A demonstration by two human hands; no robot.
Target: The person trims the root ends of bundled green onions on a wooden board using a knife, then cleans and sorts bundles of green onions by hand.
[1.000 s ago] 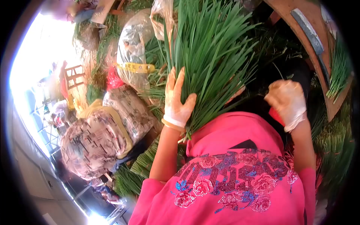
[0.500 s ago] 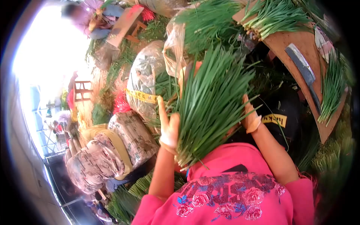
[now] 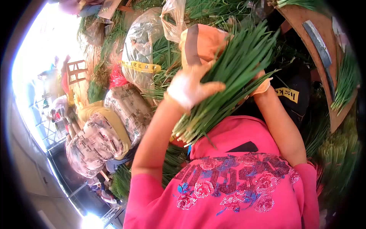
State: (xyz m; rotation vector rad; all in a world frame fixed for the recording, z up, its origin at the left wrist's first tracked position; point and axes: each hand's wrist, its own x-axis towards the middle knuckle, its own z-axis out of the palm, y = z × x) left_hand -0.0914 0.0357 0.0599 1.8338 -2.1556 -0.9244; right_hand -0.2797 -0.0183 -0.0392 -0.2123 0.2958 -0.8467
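A bunch of green garlic chives [image 3: 232,84] slants in front of my pink shirt, pale cut ends at lower left and leaf tips at upper right. My left hand [image 3: 192,86], in a white glove with orange fingers, lies against the near left side of the bunch, thumb stretched out over the leaves. My right hand [image 3: 262,84], also gloved, supports the bunch from the right; leaves hide most of its fingers. Just beyond my left hand is an orange fabric item [image 3: 202,44] with a brown band.
A cleaver [image 3: 318,44] lies on a brown board [image 3: 301,24] at right, beside more chives [image 3: 347,80]. Clear plastic bags [image 3: 143,42] stand ahead. A co-worker in a patterned shirt [image 3: 95,147] bends over at left. Loose chives [image 3: 339,152] lie at lower right.
My left hand has moved up and right across the bunch. The bunch is narrower and tilts further right. More of the orange item shows, and the surroundings have shifted in view.
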